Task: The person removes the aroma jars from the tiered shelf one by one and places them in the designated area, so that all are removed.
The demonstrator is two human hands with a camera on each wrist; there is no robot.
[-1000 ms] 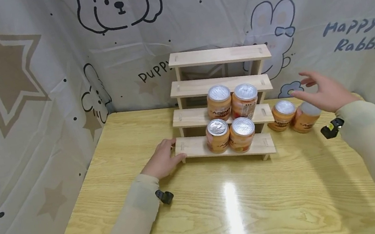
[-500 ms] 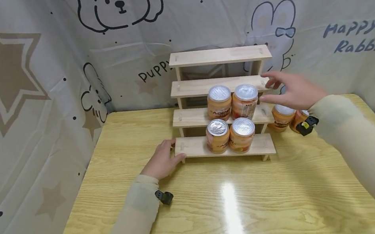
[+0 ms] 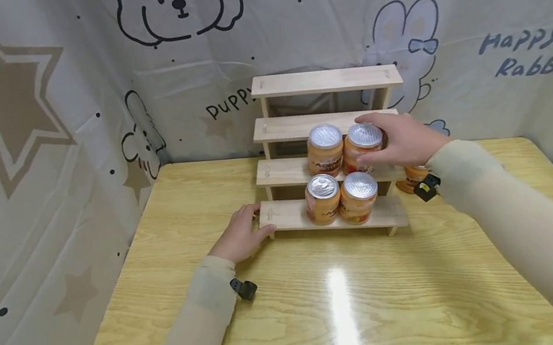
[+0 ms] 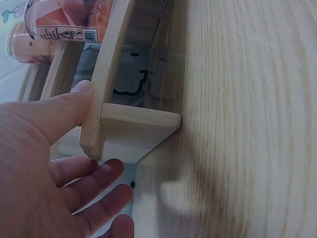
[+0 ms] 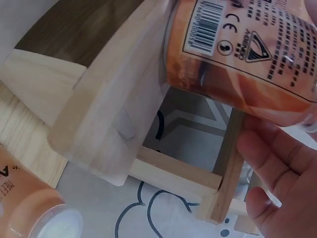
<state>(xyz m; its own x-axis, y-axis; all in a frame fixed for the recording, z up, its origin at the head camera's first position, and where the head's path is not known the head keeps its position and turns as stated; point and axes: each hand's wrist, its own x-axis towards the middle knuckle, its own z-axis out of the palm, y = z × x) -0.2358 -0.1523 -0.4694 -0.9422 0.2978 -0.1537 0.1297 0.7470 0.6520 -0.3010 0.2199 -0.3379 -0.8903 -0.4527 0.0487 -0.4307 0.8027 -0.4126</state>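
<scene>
A wooden step shelf (image 3: 282, 213) with several tiers stands on the table. My left hand (image 3: 240, 238) grips the left end of its lowest board (image 4: 106, 74), thumb and fingers around the edge. On the tier above, my right hand (image 3: 409, 137) is around the right-hand orange can (image 3: 364, 135), thumb in front and fingers behind. In the right wrist view that can (image 5: 237, 59) rests against the board, its barcode label showing. Beside it stands another silver-lidded can (image 3: 325, 151). Two more cans, one left (image 3: 323, 200) and one right (image 3: 358, 199), sit on the lowest tier.
To the shelf's right, a can (image 3: 412, 178) stands on the table (image 3: 296, 311), partly hidden by my right wrist. A printed cloth (image 3: 308, 20) hangs behind the table and along its left side.
My right hand has moved left from above the cans on the table to the right-hand can on the second tier and closed around it. The left hand has stayed on the shelf.
</scene>
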